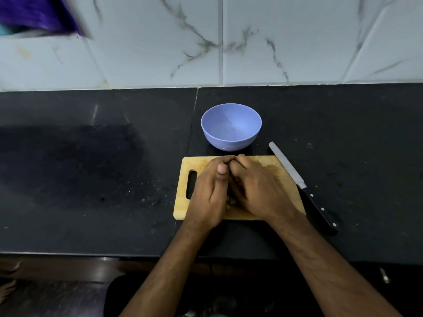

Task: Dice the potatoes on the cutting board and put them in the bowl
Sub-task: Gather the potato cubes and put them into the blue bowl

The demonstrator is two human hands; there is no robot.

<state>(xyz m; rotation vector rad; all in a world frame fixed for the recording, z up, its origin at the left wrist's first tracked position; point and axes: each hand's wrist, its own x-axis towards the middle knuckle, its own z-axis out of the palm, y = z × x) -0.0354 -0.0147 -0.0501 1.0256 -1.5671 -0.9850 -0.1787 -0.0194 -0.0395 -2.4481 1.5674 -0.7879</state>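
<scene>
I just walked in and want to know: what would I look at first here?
Two hands, left and right, cupped together on the board in the middle. Behind the board sits an empty blue bowl, and a knife lies along the board's right edge.

left hand (211, 191): bare | right hand (256, 191): bare | forearms: sleeveless

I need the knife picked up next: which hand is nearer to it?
Right. The right hand rests on the board, just left of the knife lying off its right edge. The left hand is farther left, beside the right one.
</scene>
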